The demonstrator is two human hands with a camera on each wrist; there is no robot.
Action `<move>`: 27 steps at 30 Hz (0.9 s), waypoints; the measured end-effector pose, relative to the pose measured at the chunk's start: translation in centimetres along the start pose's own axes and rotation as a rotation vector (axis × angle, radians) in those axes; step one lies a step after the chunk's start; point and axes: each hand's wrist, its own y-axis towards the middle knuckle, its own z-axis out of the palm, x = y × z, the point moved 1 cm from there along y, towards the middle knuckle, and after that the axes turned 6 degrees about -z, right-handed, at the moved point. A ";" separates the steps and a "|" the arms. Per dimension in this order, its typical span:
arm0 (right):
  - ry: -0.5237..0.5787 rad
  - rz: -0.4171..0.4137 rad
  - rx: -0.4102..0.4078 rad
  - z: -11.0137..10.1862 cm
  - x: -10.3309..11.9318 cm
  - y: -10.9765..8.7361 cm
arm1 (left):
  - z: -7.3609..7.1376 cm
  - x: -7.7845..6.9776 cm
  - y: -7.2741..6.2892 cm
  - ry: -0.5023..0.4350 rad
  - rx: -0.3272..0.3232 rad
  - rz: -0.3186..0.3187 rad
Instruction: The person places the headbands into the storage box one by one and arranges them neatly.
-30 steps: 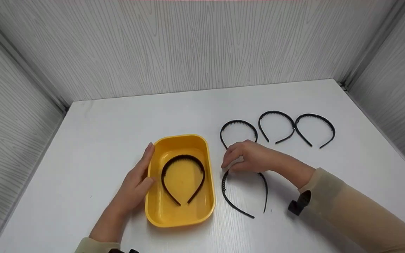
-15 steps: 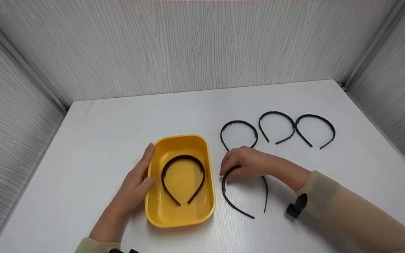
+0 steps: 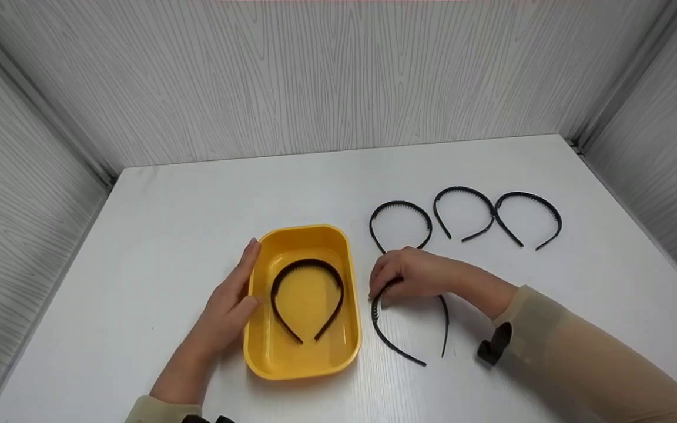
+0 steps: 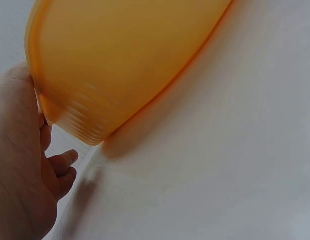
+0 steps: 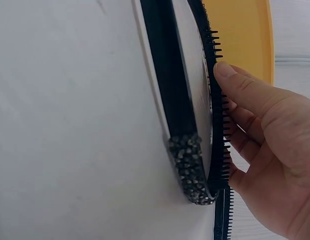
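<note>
In the head view a yellow plastic tray (image 3: 257, 352) stands on the table, with a black toothed headband (image 3: 341, 282) lying inside it. My left hand (image 3: 224, 314) holds the tray's left side, its thumb at the rim. The left wrist view shows this hand (image 4: 19, 155) against the tray's outer wall (image 4: 124, 50). Just right of the tray, my right hand (image 3: 418, 271) pinches the arched top of another black headband (image 3: 394, 348). Close up in the right wrist view, the thumb (image 5: 226, 70) lies at its teeth and the other fingers are partly hidden. A dark beaded patch (image 5: 187, 170) decorates it.
Behind my right hand lies a headband (image 3: 400, 203) whose lower ends are partly covered. Farther right, a second headband (image 3: 462, 188) and a third headband (image 3: 559, 220) touch each other. Panels (image 3: 338, 76) with a grey wood-grain pattern enclose the white table (image 3: 227, 194) behind and at both sides.
My right hand has come slightly nearer to me, and its fingers have closed around the headband's top. My left hand, the tray and the other headbands look still.
</note>
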 end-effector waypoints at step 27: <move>-0.065 -0.067 -0.045 0.6 0.1 0.0 | -0.1 0.0 -0.1 -0.022 -0.004 0.025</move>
